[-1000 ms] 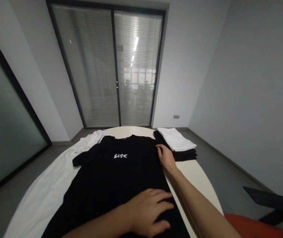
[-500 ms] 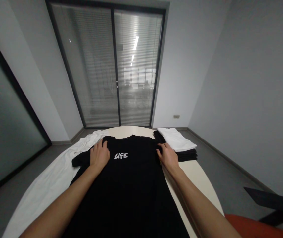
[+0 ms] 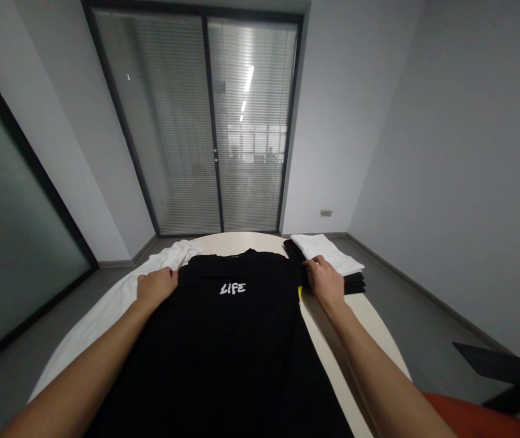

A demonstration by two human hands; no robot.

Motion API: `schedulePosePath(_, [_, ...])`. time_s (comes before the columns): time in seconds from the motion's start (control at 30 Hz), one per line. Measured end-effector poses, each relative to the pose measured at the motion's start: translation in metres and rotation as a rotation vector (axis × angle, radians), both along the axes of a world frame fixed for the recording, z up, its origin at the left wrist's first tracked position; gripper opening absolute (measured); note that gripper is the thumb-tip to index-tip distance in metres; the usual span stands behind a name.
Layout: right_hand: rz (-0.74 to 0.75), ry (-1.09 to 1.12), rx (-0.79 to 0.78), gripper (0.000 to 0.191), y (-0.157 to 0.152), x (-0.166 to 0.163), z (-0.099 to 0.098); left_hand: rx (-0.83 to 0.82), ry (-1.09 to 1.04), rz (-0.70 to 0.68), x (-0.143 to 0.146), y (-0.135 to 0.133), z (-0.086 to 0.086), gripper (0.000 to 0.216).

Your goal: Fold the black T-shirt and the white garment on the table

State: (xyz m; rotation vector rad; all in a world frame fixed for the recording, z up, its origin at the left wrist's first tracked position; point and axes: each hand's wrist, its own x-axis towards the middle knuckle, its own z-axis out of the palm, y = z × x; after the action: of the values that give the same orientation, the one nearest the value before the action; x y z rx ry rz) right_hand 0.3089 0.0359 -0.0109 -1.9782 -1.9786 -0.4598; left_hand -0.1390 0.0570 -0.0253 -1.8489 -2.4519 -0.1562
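Note:
A black T-shirt [image 3: 232,347] with white "LIFE" lettering lies flat, front up, on a round pale table [image 3: 371,331]. My left hand [image 3: 156,286] rests at the shirt's left shoulder with fingers curled over the sleeve, which is hidden under it. At the right shoulder, my right hand [image 3: 326,281] has its fingers closed on the right sleeve's edge. A small yellow patch [image 3: 299,292] shows beside the right hand's thumb.
A white cloth [image 3: 100,313] lies under and to the left of the shirt. A stack of folded shirts, white [image 3: 330,255] on black, sits at the table's far right by my right hand. An orange chair seat [image 3: 474,420] is near right. Glass doors with blinds stand beyond.
My left hand moved from the hem up to the chest, then outward to the left sleeve. My right hand shifted outward to the right sleeve's edge. Both hands went from flat to curled.

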Motion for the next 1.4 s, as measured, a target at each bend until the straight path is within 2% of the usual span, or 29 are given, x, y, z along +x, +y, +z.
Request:
schedulePosePath(0.1, [-0.001,0.030,-0.016,0.029,-0.003,-0.005,0.003,-0.033,-0.011,-0.034,-0.005,0.001,-0.002,0.047])
schedulePosePath(0.2, [-0.063,0.059,-0.083,0.031,-0.010,-0.013,0.009,-0.036,-0.019,-0.058,-0.009,0.003,-0.003,0.041])
schedulePosePath(0.33, [-0.104,0.115,-0.367,0.041,-0.018,-0.020,0.006,0.026,-0.054,-0.069,-0.012,0.006,-0.004,0.039])
schedulePosePath(0.43, [-0.060,0.137,-0.496,0.038,-0.019,-0.020,-0.005,0.107,-0.096,-0.063,-0.016,0.009,-0.004,0.041])
schedulePosePath(0.57, [0.019,0.175,-0.507,0.028,-0.014,-0.014,-0.018,0.216,-0.155,-0.022,-0.024,0.016,0.000,0.038])
schedulePosePath(0.73, [0.053,0.272,-0.445,0.027,-0.002,-0.007,-0.025,0.323,-0.188,0.050,-0.035,0.029,0.012,0.036])
schedulePosePath(0.87, [0.058,0.307,-0.370,0.026,0.001,-0.008,-0.026,0.351,-0.170,0.000,-0.032,0.033,0.017,0.039])
schedulePosePath(0.97, [0.078,0.326,-0.350,0.025,-0.002,-0.007,-0.023,0.346,-0.123,-0.060,-0.023,0.022,0.016,0.040])
schedulePosePath(1.07, [0.094,0.346,-0.428,0.030,-0.006,-0.003,-0.019,0.376,-0.016,-0.021,-0.014,-0.003,0.018,0.047])
schedulePosePath(1.2, [0.144,0.374,-0.573,0.027,-0.005,0.001,-0.018,0.189,0.014,0.059,-0.013,-0.037,0.016,0.047])
schedulePosePath(1.3, [0.137,0.390,-0.539,0.022,-0.003,0.001,-0.020,0.037,-0.038,0.024,-0.020,-0.055,0.000,0.043])
schedulePosePath(1.4, [0.119,0.399,-0.466,0.021,-0.001,0.001,-0.023,0.002,-0.114,-0.032,-0.027,-0.067,-0.022,0.033])
